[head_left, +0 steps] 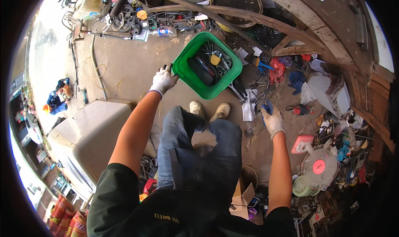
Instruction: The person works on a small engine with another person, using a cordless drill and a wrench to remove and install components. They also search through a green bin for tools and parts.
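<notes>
A square green plastic tub (206, 96) is on the floor ahead of my feet. Inside lie a long black object (200, 71), a yellow piece (215, 59) and several metal parts (226, 64). My left hand (164, 80), in a white glove with dark fingertips, grips the tub's left corner. Off to the right of the tub, my gloved right hand (274, 120) is held apart from it, fingers curled. Blue shows at those fingers; whether it is the glove's coating or a held thing I cannot tell. Close to this hand lies a silver packet (249, 106).
Tools and scraps litter the floor on the right, with a dark blue glove (296, 81), a red bag (277, 70) and a fan (319, 166). A white appliance (89, 133) stands left. Timber beams (249, 16) cross the far side. Another person (58, 98) crouches far left.
</notes>
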`<state>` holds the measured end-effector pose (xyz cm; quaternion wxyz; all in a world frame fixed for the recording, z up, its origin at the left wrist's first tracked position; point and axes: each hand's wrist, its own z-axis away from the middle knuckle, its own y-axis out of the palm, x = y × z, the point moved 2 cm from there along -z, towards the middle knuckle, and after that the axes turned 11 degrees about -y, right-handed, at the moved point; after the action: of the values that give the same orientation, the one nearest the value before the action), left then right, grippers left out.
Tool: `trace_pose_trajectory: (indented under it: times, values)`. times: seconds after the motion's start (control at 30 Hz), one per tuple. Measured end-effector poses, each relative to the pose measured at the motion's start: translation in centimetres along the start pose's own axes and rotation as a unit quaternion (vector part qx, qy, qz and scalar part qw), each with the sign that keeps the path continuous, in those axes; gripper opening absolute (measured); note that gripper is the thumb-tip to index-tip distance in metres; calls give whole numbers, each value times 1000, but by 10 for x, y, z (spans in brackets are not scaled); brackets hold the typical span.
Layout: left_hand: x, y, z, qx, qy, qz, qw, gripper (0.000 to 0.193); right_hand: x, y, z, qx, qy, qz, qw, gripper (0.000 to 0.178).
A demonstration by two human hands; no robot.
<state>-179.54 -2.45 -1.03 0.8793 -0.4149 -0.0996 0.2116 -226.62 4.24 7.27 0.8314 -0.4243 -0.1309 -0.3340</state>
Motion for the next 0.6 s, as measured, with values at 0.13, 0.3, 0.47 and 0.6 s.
trace_pose_trajectory:
  times: [0.13, 0.3, 0.47, 0.6]
  values:
    - [-33, 34, -84, -107, 48, -62, 991, 86, 26, 78, -129, -55, -127, 28, 990, 60]
    - [-42, 74, -157, -60, 66, 52, 995, 67, 48, 154, -245, -89, -236, 70, 965, 61]
    - [-31, 91, -178, -49, 99, 205, 973, 46, 23, 176, -274, -151, -266, 94, 947, 51]
    - [-30, 92, -187, -89, 126, 210, 965, 37, 29, 174, -266, -172, -320, 107, 926, 63]
